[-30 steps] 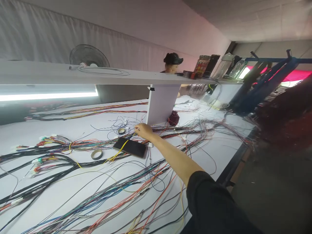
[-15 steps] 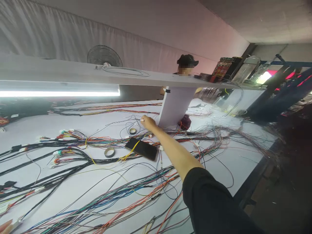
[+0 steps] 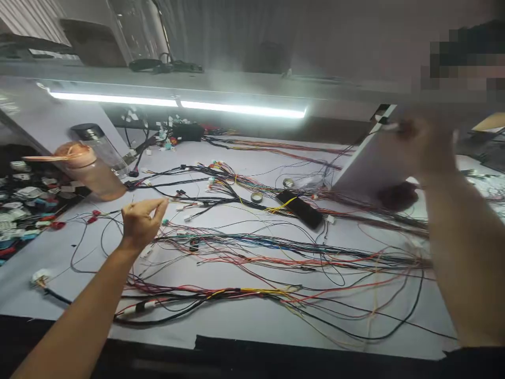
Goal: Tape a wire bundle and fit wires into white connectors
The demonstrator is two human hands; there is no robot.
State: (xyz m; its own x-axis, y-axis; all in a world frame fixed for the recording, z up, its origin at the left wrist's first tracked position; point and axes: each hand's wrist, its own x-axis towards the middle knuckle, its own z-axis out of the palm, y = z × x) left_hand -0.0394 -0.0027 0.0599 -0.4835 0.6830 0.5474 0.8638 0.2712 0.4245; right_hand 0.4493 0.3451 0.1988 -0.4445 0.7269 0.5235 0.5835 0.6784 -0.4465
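Note:
My left hand (image 3: 141,221) hovers over the left part of a white table (image 3: 252,316), its thumb and fingers pinched together; what they pinch is too thin to name. Below and to its right lie loose coloured wires (image 3: 276,258) in long bundles. My right hand (image 3: 428,142) is raised at the right, blurred, fingers curled into a fist in front of a slanted white shelf support (image 3: 366,168). Anything inside it is hidden. A black phone (image 3: 300,208) lies among the wires at mid-table.
Two tape rolls (image 3: 256,197) lie near the phone. A peach-coloured bottle (image 3: 92,176) and a clear bottle (image 3: 100,145) stand at the left, beside trays of small connectors (image 3: 23,205). A light strip (image 3: 177,102) glows under the shelf. A dark red lump (image 3: 398,196) sits by the support.
The view has swung left and down. My right hand has lifted off the wires by the phone to the front of the shelf support. My left hand has come into view, pinched.

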